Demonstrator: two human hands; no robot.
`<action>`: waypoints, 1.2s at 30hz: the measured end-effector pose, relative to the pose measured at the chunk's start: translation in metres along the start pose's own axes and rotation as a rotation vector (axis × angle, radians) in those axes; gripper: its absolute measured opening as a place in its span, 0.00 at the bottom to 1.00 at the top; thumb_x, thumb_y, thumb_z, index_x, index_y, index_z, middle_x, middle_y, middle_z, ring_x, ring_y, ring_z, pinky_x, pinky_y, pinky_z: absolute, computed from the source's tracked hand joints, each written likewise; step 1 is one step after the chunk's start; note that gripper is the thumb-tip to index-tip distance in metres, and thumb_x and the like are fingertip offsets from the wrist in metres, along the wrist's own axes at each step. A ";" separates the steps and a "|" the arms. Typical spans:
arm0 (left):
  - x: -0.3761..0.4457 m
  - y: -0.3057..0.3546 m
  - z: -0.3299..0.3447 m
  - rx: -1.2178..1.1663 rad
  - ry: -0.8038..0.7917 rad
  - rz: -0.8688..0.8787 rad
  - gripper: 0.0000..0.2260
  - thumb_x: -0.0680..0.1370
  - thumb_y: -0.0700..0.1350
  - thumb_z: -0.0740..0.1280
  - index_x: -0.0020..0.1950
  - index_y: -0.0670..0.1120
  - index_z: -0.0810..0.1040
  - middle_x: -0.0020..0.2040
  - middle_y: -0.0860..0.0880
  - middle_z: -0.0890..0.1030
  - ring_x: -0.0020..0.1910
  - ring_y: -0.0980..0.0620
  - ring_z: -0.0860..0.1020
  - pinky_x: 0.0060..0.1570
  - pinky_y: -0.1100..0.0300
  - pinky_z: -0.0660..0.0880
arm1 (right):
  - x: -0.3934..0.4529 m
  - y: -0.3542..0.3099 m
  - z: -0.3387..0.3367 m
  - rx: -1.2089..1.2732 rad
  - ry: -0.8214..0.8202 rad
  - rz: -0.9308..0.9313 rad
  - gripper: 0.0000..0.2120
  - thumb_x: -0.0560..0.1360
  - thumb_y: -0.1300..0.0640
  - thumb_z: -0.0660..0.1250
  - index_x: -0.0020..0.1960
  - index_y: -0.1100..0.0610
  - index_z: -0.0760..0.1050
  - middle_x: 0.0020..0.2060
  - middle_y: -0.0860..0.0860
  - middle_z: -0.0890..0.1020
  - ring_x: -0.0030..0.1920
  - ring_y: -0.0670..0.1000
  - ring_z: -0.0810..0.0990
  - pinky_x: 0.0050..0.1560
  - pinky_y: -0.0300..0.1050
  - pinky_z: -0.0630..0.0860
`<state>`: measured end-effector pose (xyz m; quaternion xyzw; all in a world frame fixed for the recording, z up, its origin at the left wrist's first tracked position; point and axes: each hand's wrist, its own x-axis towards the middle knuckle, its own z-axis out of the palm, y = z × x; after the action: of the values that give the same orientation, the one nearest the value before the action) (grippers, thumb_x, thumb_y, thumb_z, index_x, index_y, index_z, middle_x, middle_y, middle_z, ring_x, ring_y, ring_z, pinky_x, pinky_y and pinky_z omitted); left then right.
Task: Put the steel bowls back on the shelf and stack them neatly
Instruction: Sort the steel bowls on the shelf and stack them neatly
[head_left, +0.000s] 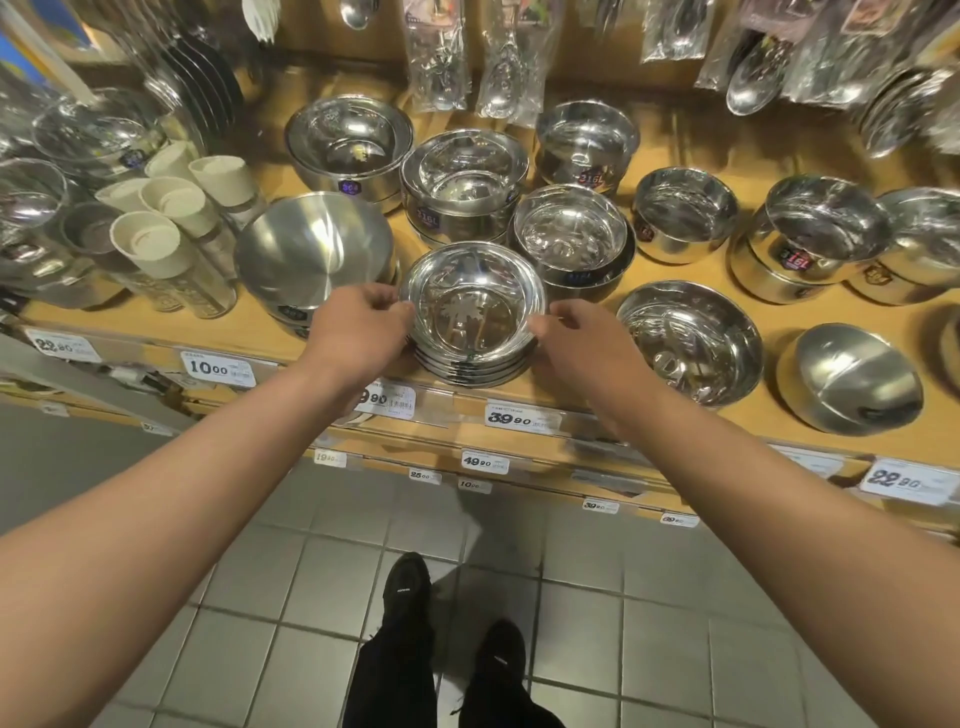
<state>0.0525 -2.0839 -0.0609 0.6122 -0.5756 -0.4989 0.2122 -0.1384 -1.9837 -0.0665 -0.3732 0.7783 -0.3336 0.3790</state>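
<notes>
Left hand (358, 325) & right hand (576, 338) pinch top bowl (472, 301) rim, on bowl stack (475, 366) at near shelf (571, 410) edge.

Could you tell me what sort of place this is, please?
Most likely a shop's kitchenware aisle: price tags line the wooden shelf, steel bowls sit stacked for sale, and bagged utensils hang above.

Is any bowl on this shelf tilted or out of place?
Yes. The matte bowl at the front right lies tipped on its side, unstacked. The stack between the left hand and right hand sits level.
</notes>
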 end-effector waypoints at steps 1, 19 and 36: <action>-0.003 0.000 -0.001 0.013 0.010 0.011 0.09 0.81 0.45 0.66 0.57 0.44 0.84 0.53 0.42 0.86 0.57 0.40 0.83 0.62 0.42 0.79 | -0.006 0.002 -0.005 0.024 -0.003 -0.002 0.20 0.81 0.46 0.62 0.70 0.54 0.73 0.45 0.35 0.74 0.43 0.35 0.73 0.40 0.33 0.66; -0.104 0.050 0.078 0.175 -0.265 0.261 0.07 0.81 0.44 0.64 0.55 0.51 0.81 0.46 0.55 0.82 0.45 0.54 0.81 0.46 0.60 0.78 | -0.078 0.079 -0.132 0.174 0.318 0.246 0.08 0.79 0.55 0.64 0.55 0.53 0.80 0.47 0.52 0.83 0.51 0.54 0.81 0.62 0.62 0.78; -0.053 0.065 0.141 0.222 -0.436 0.164 0.16 0.81 0.40 0.66 0.68 0.45 0.73 0.61 0.52 0.79 0.42 0.62 0.79 0.37 0.75 0.75 | -0.036 0.086 -0.126 0.133 0.272 0.313 0.13 0.75 0.63 0.69 0.53 0.46 0.79 0.40 0.48 0.87 0.41 0.57 0.87 0.47 0.62 0.84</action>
<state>-0.0920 -2.0070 -0.0454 0.4607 -0.7068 -0.5340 0.0543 -0.2565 -1.8808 -0.0612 -0.1734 0.8470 -0.3685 0.3415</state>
